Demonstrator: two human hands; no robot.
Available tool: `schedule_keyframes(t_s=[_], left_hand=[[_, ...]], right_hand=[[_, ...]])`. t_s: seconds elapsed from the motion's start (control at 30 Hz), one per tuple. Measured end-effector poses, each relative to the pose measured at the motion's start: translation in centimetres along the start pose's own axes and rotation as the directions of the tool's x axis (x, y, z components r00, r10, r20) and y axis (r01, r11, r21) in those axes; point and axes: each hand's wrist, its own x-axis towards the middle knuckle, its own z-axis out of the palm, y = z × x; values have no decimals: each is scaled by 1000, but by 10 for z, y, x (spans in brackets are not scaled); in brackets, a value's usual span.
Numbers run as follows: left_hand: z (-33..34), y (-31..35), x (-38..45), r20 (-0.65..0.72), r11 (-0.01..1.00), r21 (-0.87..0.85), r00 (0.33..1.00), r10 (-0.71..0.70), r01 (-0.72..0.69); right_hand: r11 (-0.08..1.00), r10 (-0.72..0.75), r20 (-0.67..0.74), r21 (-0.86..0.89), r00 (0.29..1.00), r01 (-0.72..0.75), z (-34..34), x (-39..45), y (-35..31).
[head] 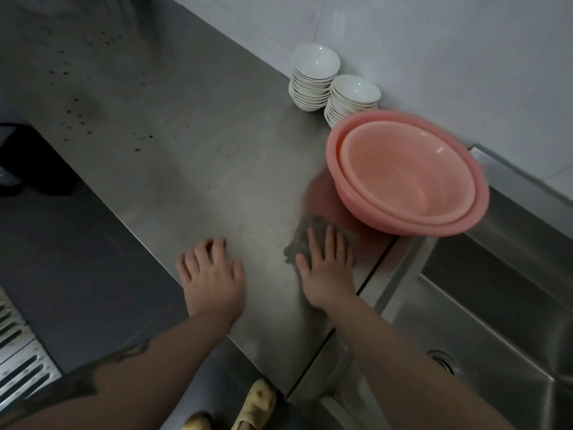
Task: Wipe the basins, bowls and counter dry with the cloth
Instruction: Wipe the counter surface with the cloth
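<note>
Head view, looking down: the right hand [327, 268] lies palm-down with its fingers [330, 243] straight and slightly spread, pressing flat on a thin grey cloth [297, 243]. Nothing is gripped; the cloth is only pinned under the palm and fingers. Its ragged, mottled edge shows to the left of the hand and past the fingertips, where it reaches to the foot of the pink basins [409, 175].

The left hand [212, 271] rests on the bare metal near the counter's front edge, fingers loosely curled, holding nothing, well apart from the cloth.

The counter [186, 156] is brushed stainless steel, dull and streaked, with dark droplets scattered over its far left part. The two basins are smooth salmon-pink plastic, round, one nested inside the other, sitting at the right end of the counter with their rim overhanging the seam toward the sink [496, 305]. They throw a pink reflection on the steel just beyond the right hand's fingertips and stand directly in front of them.

Behind the basins, against the white tiled wall [434, 41], stand two stacks of small white bowls [313, 79], glossy with thin dark rims; the nearer stack is partly hidden by the basins' rim. The sink is a deep steel tub, its drain visible at the bottom. Below the counter's edge are a grey floor, a slotted metal grate [18, 352] and yellow slippers [257, 405].
</note>
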Motion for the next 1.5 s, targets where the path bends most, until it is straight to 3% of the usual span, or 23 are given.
schedule_keyframes(t_s=[0.1, 0.17, 0.27, 0.33, 0.4, 0.47, 0.53, 0.6, 0.73, 0.83, 1.0, 1.13, 1.2, 1.27, 1.37, 1.43, 1.47, 1.5], left_hand=[[0, -2, 0, -23, 1000, -6, 1000, 13, -13], [-1, -2, 1, -32, 1000, -16, 999, 20, -20], [0, 0, 1, -55, 1000, -22, 998, 15, -16], [0, 0, 0, -63, 1000, -13, 998, 8, -9], [-1, 0, 1, -65, 1000, -16, 998, 3, -4], [-1, -1, 1, -58, 1000, -6, 998, 1, -2], [-1, -1, 1, -53, 1000, -3, 999, 0, 0], [-1, -2, 1, -39, 1000, -5, 999, 0, 0], [-2, 1, 0, 10, 1000, 1, 1000, -7, 7], [-2, 15, -1, 62, 998, -56, 998, 21, -17], [10, 56, -5, 264, 935, -77, 897, 354, -347], [16, 58, -6, 252, 922, -47, 888, 384, -385], [15, 58, -6, 206, 926, -90, 903, 378, -367], [14, 59, -3, 140, 925, -225, 930, 340, -305], [5, 52, 3, 30, 802, -573, 973, 227, -169], [-5, 40, 9, 24, 728, -676, 984, 175, -113], [-10, 32, 14, 22, 727, -676, 983, 184, -122], [-14, 22, 20, 17, 751, -644, 979, 204, -145]], right_hand=[[918, -397, 32, 2, 917, 397, 4, -33, -5], [856, -518, 39, 30, 855, 517, 4, -56, 19], [931, -357, -64, 59, 932, 361, -9, -41, 50], [975, -198, -60, 91, 978, 203, -20, -14, 38], [981, -148, -68, 118, 987, 156, -22, -1, 7], [957, -267, -66, 102, 961, 273, -14, -10, -14], [886, -459, -13, 66, 888, 459, -13, -28, -9], [844, -534, 75, 106, 842, 526, -20, -38, 7], [941, -325, -8, 97, 946, 325, -11, -44, 26], [980, -162, -81, 103, 983, 170, 6, -56, 6], [997, -44, -199, 48, 979, 55, 8, -97, 47], [944, 320, -180, 142, 930, -297, -2, -52, 90], [944, 325, -152, 113, 934, -310, -4, -21, 73], [972, 218, -160, 118, 963, -201, -3, -7, 37], [977, -190, -30, 90, 981, 192, -3, -26, 4], [884, -466, 124, 111, 876, 454, -16, -38, 21], [840, -540, 172, 169, 824, 515, -24, -37, 34], [834, -544, 185, 229, 818, 503, -32, -34, 45]])
